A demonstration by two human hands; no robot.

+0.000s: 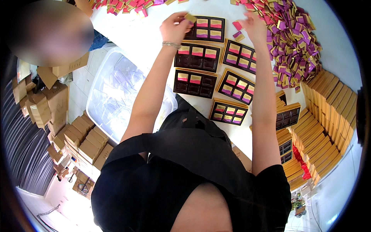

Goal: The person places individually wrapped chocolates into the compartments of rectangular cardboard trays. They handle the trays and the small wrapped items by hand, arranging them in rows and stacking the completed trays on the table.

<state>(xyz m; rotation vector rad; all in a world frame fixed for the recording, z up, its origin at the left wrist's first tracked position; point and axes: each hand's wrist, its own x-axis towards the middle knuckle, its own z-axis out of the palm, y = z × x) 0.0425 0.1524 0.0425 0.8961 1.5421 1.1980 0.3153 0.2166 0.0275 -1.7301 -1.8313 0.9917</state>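
My left hand [174,30] pinches a small gold-and-purple wrapped piece [190,17] over the left side of the farthest black six-compartment tray [210,39]. That tray holds pink-and-gold pieces in its far row and a purple one in its near row. Below it, one tray [193,62] has its far row filled with pink pieces, and another tray [195,91] holds two. Three filled trays [236,87] stand in a column to their right. My right hand [255,29] is blurred beside two loose pieces [238,35]; its fingers are too smeared to read.
A large heap of purple, pink and gold pieces [295,46] covers the table's right side. Stacked gold boxes [328,96] stand at the right, near more black trays [288,118]. At left are a translucent plastic bin [116,89], cardboard boxes [87,141] and another person [50,31].
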